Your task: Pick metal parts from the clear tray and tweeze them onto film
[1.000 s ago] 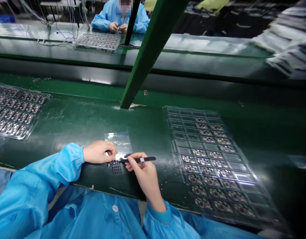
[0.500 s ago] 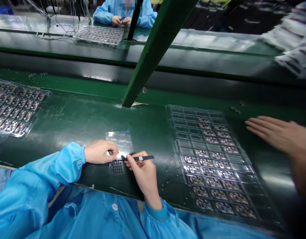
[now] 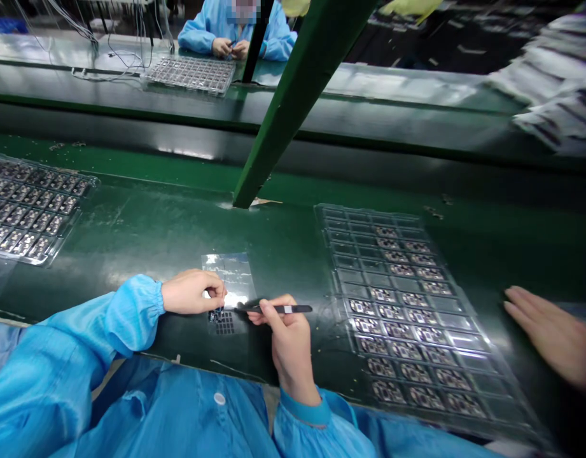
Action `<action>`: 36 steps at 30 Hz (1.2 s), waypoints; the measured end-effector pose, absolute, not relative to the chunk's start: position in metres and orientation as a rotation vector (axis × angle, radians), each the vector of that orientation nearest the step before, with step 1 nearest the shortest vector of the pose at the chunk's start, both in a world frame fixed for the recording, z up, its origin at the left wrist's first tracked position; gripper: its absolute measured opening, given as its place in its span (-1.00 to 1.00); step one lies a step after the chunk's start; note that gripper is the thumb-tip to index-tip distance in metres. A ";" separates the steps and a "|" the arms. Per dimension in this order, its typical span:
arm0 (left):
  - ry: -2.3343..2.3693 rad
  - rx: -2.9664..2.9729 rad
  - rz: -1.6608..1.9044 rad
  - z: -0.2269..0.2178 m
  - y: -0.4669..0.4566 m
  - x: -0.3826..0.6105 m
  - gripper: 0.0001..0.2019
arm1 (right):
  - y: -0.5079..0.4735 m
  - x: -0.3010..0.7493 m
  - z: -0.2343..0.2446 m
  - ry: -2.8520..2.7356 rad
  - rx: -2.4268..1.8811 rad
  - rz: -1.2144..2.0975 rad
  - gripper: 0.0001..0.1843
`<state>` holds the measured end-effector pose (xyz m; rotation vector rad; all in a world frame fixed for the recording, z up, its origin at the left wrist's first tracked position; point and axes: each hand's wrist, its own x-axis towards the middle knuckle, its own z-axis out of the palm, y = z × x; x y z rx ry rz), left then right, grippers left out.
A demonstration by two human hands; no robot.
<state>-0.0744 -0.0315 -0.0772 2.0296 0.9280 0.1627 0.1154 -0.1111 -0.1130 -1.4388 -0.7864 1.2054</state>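
Note:
My left hand (image 3: 192,292) rests on the green bench with its fingers pinched on a small circuit board (image 3: 221,319) that lies on a shiny film sheet (image 3: 228,270). In my right hand (image 3: 286,334) I grip black tweezers (image 3: 278,309), their tips pointing left at the board. Both my arms wear blue sleeves. A clear compartment tray (image 3: 407,305) holding several small boards lies just right of my right hand.
Another tray of boards (image 3: 28,207) sits at the far left. A green slanted beam (image 3: 293,95) rises from the bench. Someone else's hand (image 3: 550,334) lies flat at the right edge. A person in blue (image 3: 235,35) works across the conveyor beside a third tray (image 3: 190,73).
My right hand with the tweezers has shifted slightly right and down. The other person's hand at the right has drawn back toward the near right edge.

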 end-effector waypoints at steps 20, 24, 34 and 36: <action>0.971 1.659 0.148 -0.084 -0.037 -0.067 -0.84 | -0.123 0.108 -0.118 -0.806 -1.466 1.166 -0.79; 0.980 1.664 0.140 -0.083 -0.038 -0.067 -0.84 | -0.123 0.108 -0.118 -0.809 -1.457 1.159 -0.79; 0.987 1.681 0.136 -0.084 -0.038 -0.067 -0.84 | -0.123 0.111 -0.114 -0.847 -1.446 1.183 -0.85; 0.988 1.687 0.143 -0.083 -0.037 -0.066 -0.85 | -0.123 0.110 -0.115 -0.847 -1.433 1.196 -0.85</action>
